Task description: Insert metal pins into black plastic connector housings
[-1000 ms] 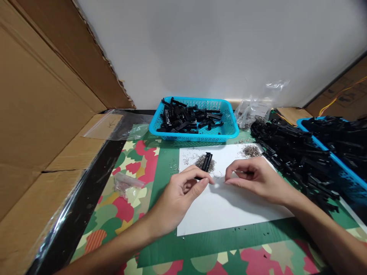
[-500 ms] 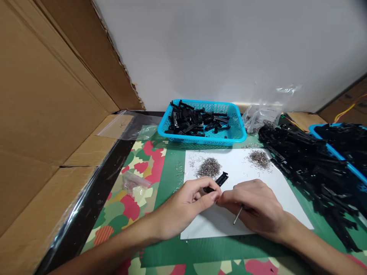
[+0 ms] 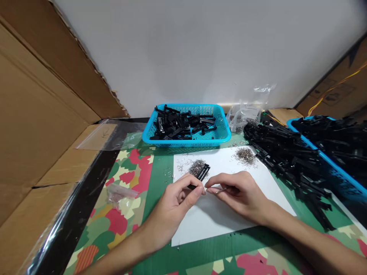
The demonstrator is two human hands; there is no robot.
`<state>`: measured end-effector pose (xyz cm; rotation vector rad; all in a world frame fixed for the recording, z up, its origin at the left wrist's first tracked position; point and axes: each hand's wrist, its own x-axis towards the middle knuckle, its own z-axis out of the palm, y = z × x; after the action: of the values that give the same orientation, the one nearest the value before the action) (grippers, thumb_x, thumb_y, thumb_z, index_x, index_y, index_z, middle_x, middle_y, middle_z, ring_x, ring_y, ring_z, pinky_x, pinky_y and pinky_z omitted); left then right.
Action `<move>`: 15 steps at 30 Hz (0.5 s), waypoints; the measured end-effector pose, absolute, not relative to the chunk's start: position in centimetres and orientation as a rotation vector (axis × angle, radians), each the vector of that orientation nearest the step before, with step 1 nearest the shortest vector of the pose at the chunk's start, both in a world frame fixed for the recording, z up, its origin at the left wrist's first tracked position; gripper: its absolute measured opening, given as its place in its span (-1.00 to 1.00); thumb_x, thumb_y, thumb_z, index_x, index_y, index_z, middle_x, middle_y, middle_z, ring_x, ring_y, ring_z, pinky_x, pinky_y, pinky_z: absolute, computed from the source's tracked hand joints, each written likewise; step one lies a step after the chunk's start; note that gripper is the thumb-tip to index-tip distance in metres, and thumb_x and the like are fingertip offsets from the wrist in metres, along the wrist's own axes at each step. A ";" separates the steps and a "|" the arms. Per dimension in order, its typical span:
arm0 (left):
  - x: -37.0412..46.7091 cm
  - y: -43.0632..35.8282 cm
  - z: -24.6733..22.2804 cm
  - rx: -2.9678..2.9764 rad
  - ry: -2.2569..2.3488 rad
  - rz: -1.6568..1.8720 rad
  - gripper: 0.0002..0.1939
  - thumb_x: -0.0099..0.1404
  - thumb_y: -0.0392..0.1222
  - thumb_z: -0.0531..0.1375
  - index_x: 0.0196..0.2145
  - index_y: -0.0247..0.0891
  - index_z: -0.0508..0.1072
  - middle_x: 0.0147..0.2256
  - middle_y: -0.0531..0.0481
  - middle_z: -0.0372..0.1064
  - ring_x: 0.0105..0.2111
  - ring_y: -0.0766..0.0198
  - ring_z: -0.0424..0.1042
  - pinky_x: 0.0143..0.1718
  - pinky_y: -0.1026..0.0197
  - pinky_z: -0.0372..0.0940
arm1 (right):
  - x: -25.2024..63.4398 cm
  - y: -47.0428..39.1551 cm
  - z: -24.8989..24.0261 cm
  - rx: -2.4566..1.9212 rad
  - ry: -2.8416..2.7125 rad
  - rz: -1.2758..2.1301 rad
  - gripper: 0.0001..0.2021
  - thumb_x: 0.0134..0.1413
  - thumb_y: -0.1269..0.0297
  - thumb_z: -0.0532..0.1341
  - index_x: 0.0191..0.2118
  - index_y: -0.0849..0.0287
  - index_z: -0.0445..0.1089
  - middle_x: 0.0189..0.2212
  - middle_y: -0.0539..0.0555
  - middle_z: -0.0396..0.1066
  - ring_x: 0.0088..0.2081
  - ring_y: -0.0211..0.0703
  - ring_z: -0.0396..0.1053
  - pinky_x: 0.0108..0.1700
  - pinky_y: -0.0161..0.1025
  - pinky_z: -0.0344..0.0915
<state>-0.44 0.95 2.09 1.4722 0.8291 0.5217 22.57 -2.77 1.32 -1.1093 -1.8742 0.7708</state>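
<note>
My left hand (image 3: 179, 204) is closed on a slim black plastic part (image 3: 203, 172), which sticks out beyond the fingers over the white sheet (image 3: 218, 225). Close beside it, my right hand (image 3: 242, 194) holds a thin metal rod (image 3: 221, 190) between the fingers, its fingertips almost meeting the left thumb at the part's near end. Whatever tiny piece may be pinched there is too small to make out. Just behind the part lies a pile of small metal pieces (image 3: 196, 167); a second pile of small metal pieces (image 3: 246, 156) is at the sheet's far right.
A blue basket (image 3: 186, 143) of black parts stands at the back, with a clear bag (image 3: 243, 116) beside it. Loose black parts (image 3: 286, 160) heap on the right, before another blue basket (image 3: 338, 166). Cardboard (image 3: 43, 103) walls the left; a small plastic bag (image 3: 122, 194) lies there.
The view has shifted a little to the right. My right hand has turned, so the rod that hung downward now lies nearly level, pointing toward the black part in my left hand.
</note>
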 end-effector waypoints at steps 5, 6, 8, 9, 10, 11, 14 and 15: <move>-0.4 0.9 1.9 1.681 0.893 0.632 -0.69 0.62 0.05 0.17 -0.20 -0.17 0.56 -0.27 0.04 0.31 -0.25 0.21 0.30 -0.24 0.22 0.15 | 21.9 -3.0 1.4 -1.152 -1.732 0.998 -0.85 0.34 0.31 0.27 -0.17 0.20 0.61 -0.62 -0.18 0.03 -0.59 -0.36 -0.09 -0.52 -0.34 -0.06; -0.5 0.8 1.9 1.710 0.901 0.640 -0.70 0.62 0.03 0.17 -0.21 -0.17 0.56 -0.28 0.04 0.30 -0.27 0.21 0.29 -0.26 0.22 0.14 | 21.8 -3.0 1.4 -1.160 -1.708 1.010 -0.84 0.34 0.29 0.27 -0.19 0.20 0.61 -0.63 -0.18 0.02 -0.59 -0.35 -0.09 -0.52 -0.33 -0.07; -0.5 0.8 2.0 1.743 0.908 0.641 -0.71 0.62 0.01 0.18 -0.21 -0.16 0.57 -0.28 0.04 0.30 -0.29 0.21 0.29 -0.28 0.22 0.13 | 21.6 -2.9 1.4 -1.188 -1.658 1.033 -0.83 0.33 0.26 0.29 -0.19 0.21 0.61 -0.63 -0.17 0.02 -0.58 -0.34 -0.07 -0.52 -0.33 -0.08; -0.6 0.7 2.0 1.755 0.913 0.638 -0.71 0.62 0.01 0.18 -0.21 -0.15 0.57 -0.27 0.04 0.30 -0.29 0.21 0.29 -0.29 0.22 0.13 | 21.5 -2.9 1.4 -1.201 -1.634 1.053 -0.83 0.32 0.25 0.29 -0.19 0.21 0.61 -0.63 -0.17 0.03 -0.57 -0.34 -0.06 -0.52 -0.33 -0.09; -0.6 0.7 2.0 1.767 0.919 0.633 -0.72 0.62 0.00 0.18 -0.21 -0.16 0.57 -0.27 0.03 0.31 -0.29 0.21 0.29 -0.29 0.21 0.13 | 21.5 -2.8 1.4 -1.209 -1.614 1.078 -0.83 0.31 0.25 0.30 -0.19 0.21 0.62 -0.63 -0.16 0.05 -0.57 -0.34 -0.05 -0.52 -0.33 -0.08; -0.7 0.6 2.0 1.781 0.925 0.627 -0.71 0.62 0.00 0.18 -0.21 -0.16 0.58 -0.27 0.02 0.31 -0.30 0.21 0.29 -0.29 0.21 0.13 | 21.4 -2.8 1.5 -1.210 -1.600 1.101 -0.83 0.30 0.25 0.30 -0.20 0.21 0.62 -0.63 -0.16 0.06 -0.57 -0.34 -0.05 -0.53 -0.34 -0.08; -0.8 0.5 2.1 1.804 0.942 0.598 -0.71 0.61 0.04 0.17 -0.16 -0.15 0.59 -0.25 0.01 0.30 -0.32 0.21 0.28 -0.30 0.20 0.14 | 21.3 -2.7 1.6 -1.202 -1.576 1.138 -0.84 0.26 0.26 0.31 -0.22 0.21 0.63 -0.64 -0.16 0.06 -0.58 -0.34 -0.06 -0.54 -0.34 -0.10; -0.9 0.5 2.1 1.796 0.941 0.585 -0.72 0.61 0.05 0.17 -0.11 -0.14 0.59 -0.23 0.01 0.30 -0.32 0.21 0.29 -0.30 0.21 0.15 | 21.3 -2.8 1.7 -1.203 -1.569 1.127 -0.84 0.25 0.25 0.32 -0.22 0.21 0.64 -0.65 -0.17 0.04 -0.58 -0.35 -0.08 -0.55 -0.34 -0.11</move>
<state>-0.86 0.50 2.12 1.7961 0.9407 0.5852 21.34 -2.78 1.66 -1.2027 -1.5688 1.1267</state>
